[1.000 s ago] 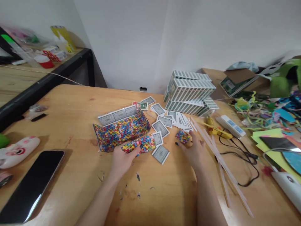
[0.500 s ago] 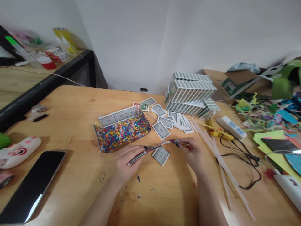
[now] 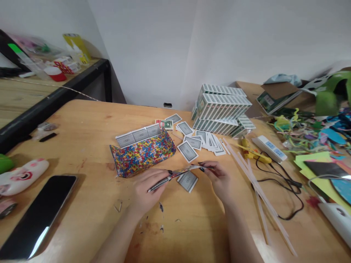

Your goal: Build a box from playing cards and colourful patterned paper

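My left hand (image 3: 149, 188) is closed on a thin card piece (image 3: 177, 173) with a colourful pattern, seen almost edge-on. A slim silver-and-black, pen-like tool (image 3: 159, 184) lies along that hand's fingers; its exact kind is unclear. My right hand (image 3: 219, 180) pinches the right end of the flat piece, whose middle shines pale. Just below lies a grey-backed playing card (image 3: 188, 181) on the table. Beyond my left hand stands a folded panel (image 3: 142, 155) made of joined playing cards, one side multicoloured, the other grey-backed.
Loose playing cards (image 3: 187, 151) spread behind the hands, before stacked striped card boxes (image 3: 223, 106). Clear glue sticks (image 3: 257, 182), a yellow glue gun (image 3: 255, 153) and a power strip (image 3: 270, 148) lie right. A phone (image 3: 41, 215) lies left; paper scraps (image 3: 161, 207) lie in front.
My right hand has moved slightly left and turned. Its colourful card piece has tilted edge-on and now lines up with the one in my left hand, which has hardly moved.
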Tool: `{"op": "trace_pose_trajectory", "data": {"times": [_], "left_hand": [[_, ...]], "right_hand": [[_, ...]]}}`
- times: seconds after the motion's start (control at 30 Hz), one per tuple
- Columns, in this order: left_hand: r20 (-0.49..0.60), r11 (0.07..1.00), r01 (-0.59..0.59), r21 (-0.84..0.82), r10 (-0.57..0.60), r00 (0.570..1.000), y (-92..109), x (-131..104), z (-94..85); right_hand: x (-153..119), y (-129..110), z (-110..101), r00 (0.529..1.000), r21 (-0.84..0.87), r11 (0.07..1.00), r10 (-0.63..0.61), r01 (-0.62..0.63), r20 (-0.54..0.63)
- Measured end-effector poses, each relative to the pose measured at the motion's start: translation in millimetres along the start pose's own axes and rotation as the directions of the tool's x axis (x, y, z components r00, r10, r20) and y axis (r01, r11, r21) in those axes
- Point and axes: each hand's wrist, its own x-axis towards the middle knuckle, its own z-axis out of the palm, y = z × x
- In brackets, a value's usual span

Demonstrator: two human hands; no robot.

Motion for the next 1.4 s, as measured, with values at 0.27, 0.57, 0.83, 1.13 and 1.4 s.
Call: {"op": "trace_pose_trajectory", "data": {"times": [0.27, 0.57, 0.83, 1.13, 1.4], "left_hand": [[-0.007, 0.999, -0.037, -0.005, 0.037, 0.999, 3.1, 2.6, -2.4], [-0.002, 1.0, -0.028, -0.003, 0.028, 1.0, 3.5, 4.9, -4.6], [0.014, 1.0, -0.029, -0.003, 0.029, 0.999, 1.7, 2.9, -4.1], [0.017, 1.0, -0.023, -0.002, 0.023, 1.0, 1.5, 1.9, -2.8], [-0.001, 1.0, 0.0, 0.004, 0.0, 1.0, 2.3, 2.1, -3.5]], "right_hand": [[-0.4, -3.4, 2.6, 1.0, -0.006, 1.0, -0.023, 0.023, -0.001], [-0.1, -6.9, 2.7, 1.0, -0.04, 0.999, -0.004, 0.003, -0.007], [-1.6, -12.4, 4.5, 0.998, -0.021, 0.999, 0.048, -0.049, -0.032], [-2.4, -32.3, 5.8, 0.904, 0.301, 0.856, 0.425, -0.42, 0.05], [-6.9, -38.3, 3.7, 0.893, 0.381, 0.814, 0.349, -0.438, 0.282]]}}
